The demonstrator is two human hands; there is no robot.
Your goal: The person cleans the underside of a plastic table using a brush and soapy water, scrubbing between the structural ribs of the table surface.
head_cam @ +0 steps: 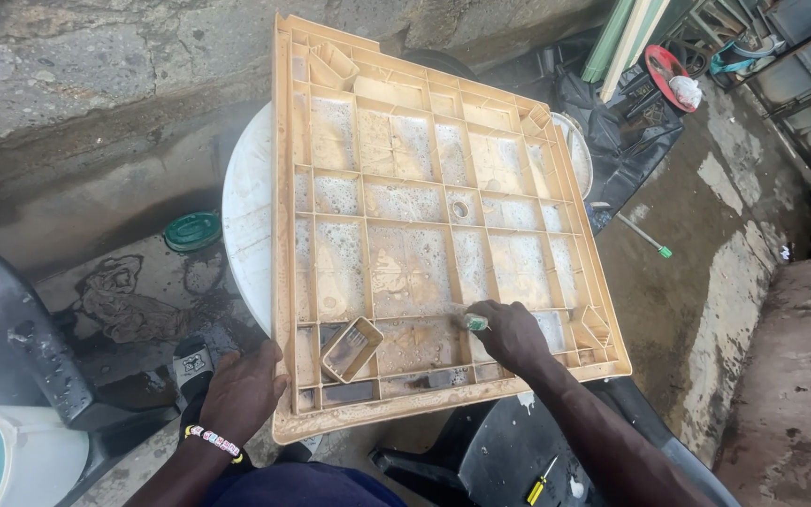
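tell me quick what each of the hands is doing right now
Left hand: gripping the near left edge of the tan ribbed panel.
Right hand: closed on a small green brush-like thing, pressed onto the soapy panel.

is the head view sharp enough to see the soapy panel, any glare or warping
Head view: even daylight, no hard shadows; the beige ribbed plastic panel is sharp, its foam film clear, with mild sheen on wet cells; wide-angle warping bends the edges; the right hand holding a small green-tipped brush looks crisp, as does the left hand on the panel's edge.
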